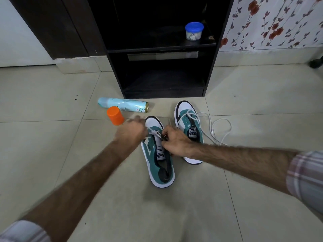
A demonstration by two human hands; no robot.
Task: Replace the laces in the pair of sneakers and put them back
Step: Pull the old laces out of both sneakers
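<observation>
Two green and white sneakers stand side by side on the tiled floor. The near sneaker (158,159) has a white lace (155,133) crossed through its front eyelets only. My left hand (131,131), blurred, is curled round one end of that lace on the shoe's left side. My right hand (176,139) pinches the lace at an eyelet on the right side. The far sneaker (187,123) lies right of it, partly hidden by my right hand. Its long white lace (218,127) trails loose on the floor to the right.
A black shelf unit (162,55) stands just behind the shoes, with a blue-lidded tub (194,31) on its upper shelf. A pale blue spray can (122,104) lies on its side at the left, an orange cap (115,115) beside it. Floral wallpaper covers the right wall.
</observation>
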